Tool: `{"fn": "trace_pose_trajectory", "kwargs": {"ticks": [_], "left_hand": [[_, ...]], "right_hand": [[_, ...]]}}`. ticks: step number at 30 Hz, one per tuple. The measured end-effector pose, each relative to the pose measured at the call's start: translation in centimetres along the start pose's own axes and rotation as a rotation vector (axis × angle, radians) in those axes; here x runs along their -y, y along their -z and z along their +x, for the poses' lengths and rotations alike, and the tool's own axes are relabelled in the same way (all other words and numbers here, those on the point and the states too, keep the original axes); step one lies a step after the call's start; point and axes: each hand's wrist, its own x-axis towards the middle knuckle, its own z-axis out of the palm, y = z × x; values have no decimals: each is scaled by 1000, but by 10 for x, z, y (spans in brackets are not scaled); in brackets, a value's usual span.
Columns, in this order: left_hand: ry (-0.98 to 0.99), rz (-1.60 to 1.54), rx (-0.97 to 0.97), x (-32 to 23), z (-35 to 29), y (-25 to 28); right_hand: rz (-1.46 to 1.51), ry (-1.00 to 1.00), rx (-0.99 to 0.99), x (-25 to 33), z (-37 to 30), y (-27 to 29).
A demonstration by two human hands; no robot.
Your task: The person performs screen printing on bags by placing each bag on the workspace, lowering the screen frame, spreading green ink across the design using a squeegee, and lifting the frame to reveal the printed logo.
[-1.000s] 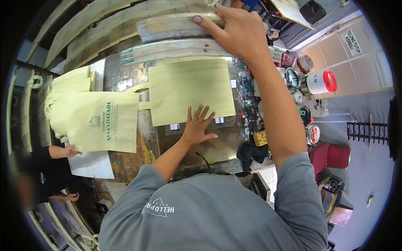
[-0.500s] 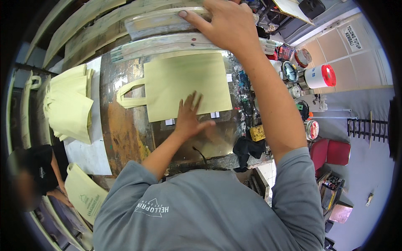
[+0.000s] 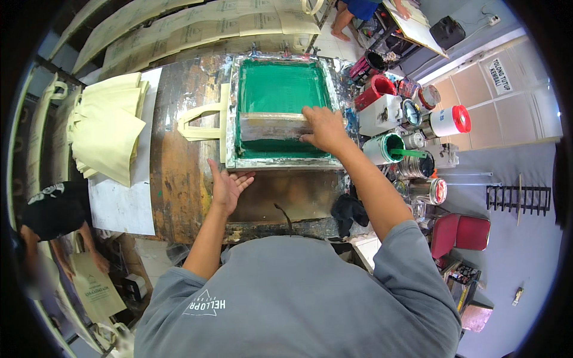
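A screen-printing frame (image 3: 286,162) with a green mesh lies flat on the worktable. Under it is a pale yellow cloth bag (image 3: 224,119); only its handle and side strip show at the frame's left. My right hand (image 3: 325,130) grips the right part of a wide, clear-bladed squeegee (image 3: 268,126), which lies across the green mesh. My left hand (image 3: 227,188) is open beside the frame's near left corner, palm turned up and fingers apart. Whether its fingertips touch the frame, I cannot tell.
A stack of pale yellow bags (image 3: 110,128) sits on white paper at the left. Ink pots, one a tub of green ink (image 3: 382,148), crowd the right edge. A black cloth (image 3: 349,215) lies near right. Another person (image 3: 62,212) handles a bag at far left; racks of bags stand behind.
The frame has come down flat over the bag. My right hand has moved from the raised frame to the squeegee. My left hand has left the bag and turned palm up.
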Motion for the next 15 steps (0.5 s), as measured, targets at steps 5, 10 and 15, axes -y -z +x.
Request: {"fn": "trace_pose_trajectory", "kwargs": {"ticks": [5, 10, 15], "left_hand": [[20, -44, -53, 4, 4, -7], [45, -73, -64, 17, 13, 1], [120, 9, -42, 13, 14, 8]], "right_hand": [[-6, -1, -89, 18, -36, -28], [-41, -8, -338, 30, -59, -76], [-70, 25, -394, -10, -8, -87]]}}
